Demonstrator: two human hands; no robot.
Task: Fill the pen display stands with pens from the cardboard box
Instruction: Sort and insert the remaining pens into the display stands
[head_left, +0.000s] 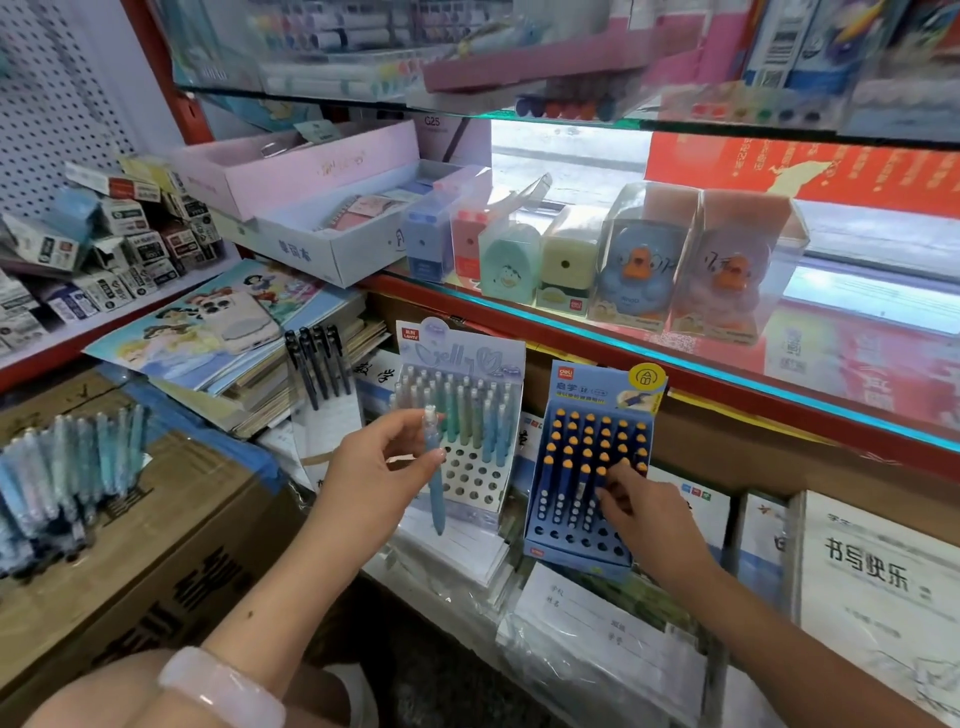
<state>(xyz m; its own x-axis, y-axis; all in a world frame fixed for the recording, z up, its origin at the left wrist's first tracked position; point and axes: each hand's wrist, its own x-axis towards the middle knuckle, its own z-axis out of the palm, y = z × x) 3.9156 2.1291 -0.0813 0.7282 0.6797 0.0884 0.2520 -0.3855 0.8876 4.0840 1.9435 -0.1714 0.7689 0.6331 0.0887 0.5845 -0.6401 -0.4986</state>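
My left hand pinches a light blue pen upright, in front of the pale lilac display stand. That stand holds several pastel pens in its back rows; its front holes are bare. My right hand reaches into the dark blue display stand, fingertips on a navy pen with an orange cap in the stand's right part. A loose bunch of pastel pens lies on a cardboard box at the left.
Several black pens rest on a stack of notebooks behind the stands. A red-edged glass shelf with boxed sharpeners overhangs them. Wrapped paper pads lie under and in front of the stands.
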